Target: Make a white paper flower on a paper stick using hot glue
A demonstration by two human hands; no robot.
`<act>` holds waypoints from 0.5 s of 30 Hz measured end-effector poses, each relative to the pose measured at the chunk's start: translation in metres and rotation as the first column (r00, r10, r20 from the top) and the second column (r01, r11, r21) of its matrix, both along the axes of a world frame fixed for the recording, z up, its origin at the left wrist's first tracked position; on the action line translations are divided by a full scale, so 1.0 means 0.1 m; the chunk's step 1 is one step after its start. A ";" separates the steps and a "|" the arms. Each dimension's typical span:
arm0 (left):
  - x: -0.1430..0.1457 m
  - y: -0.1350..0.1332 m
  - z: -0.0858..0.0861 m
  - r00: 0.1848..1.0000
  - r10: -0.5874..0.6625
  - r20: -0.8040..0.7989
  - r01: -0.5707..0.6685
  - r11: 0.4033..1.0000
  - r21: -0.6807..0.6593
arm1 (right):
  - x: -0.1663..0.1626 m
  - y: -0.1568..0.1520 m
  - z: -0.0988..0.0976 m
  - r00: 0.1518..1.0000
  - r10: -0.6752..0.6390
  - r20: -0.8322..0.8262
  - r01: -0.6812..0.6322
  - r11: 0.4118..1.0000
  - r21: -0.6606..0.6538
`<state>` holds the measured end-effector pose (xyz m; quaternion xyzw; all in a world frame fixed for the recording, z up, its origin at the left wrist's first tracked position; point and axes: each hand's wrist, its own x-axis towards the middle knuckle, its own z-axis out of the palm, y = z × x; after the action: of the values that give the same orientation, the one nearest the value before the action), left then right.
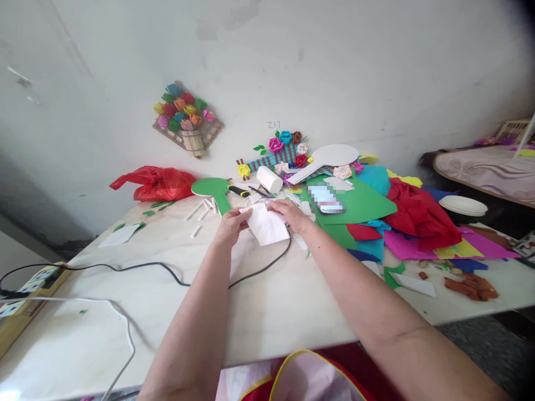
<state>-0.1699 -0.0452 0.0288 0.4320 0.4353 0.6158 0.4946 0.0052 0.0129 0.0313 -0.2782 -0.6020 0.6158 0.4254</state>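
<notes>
The work in hand centres on a white sheet (267,225), held up between both hands just above the near side of the clutter on the counter (163,323). The left grip (234,225) pinches its left edge, and the right grip (292,216) grasps it by the upper right edge, so neither is free. The piece looks plain: no colour or decoration shows on it, and it is joined to nothing that I can see, so this step seems at an early stage. Whether it is one layer or folded over, I cannot tell.

Around it, some pieces look already shaped. A green paddle-like cutout (209,187) lies beyond the left grip, with slim white sticks (204,214) beside it, and a white paddle-like cutout (336,153) lies towards the back. Against the wall, paper flowers (276,146) sit on a striped backing and appear finished. By contrast, the crumpled red material (422,214) at the right seems unworked, and the white roll (270,179) stands apart from the flowers. None of the cutouts near the hands carries the white sheet, so any joining of it looks not yet done
</notes>
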 end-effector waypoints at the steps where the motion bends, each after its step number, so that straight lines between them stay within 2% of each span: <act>1: 0.00 0.00 0.00 1.000 0.010 -0.009 -0.010 1.000 0.005 | 0.01 0.00 0.01 1.000 0.016 -0.002 -0.016 0.999 -0.032; 4: 0.00 0.00 0.00 0.999 0.030 -0.029 -0.029 0.999 0.019 | 0.04 0.00 0.03 0.998 0.057 0.005 -0.057 0.997 -0.060; 8: 0.01 0.00 -0.01 0.999 0.018 -0.045 -0.018 1.000 0.018 | 0.03 -0.02 0.03 0.994 0.074 0.077 -0.076 0.997 0.024; 12: 0.04 0.01 0.00 1.000 0.029 -0.006 -0.029 0.999 -0.032 | -0.03 -0.02 -0.01 0.993 0.010 0.118 -0.022 0.995 0.100; 15: 0.04 0.00 0.01 1.000 -0.011 -0.012 0.010 0.996 -0.090 | -0.06 -0.01 -0.02 0.995 -0.043 0.089 0.035 0.995 0.093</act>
<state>-0.1659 -0.0448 0.0297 0.4154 0.4634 0.5905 0.5139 -0.0008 0.0117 0.0289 -0.2979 -0.6428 0.5658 0.4218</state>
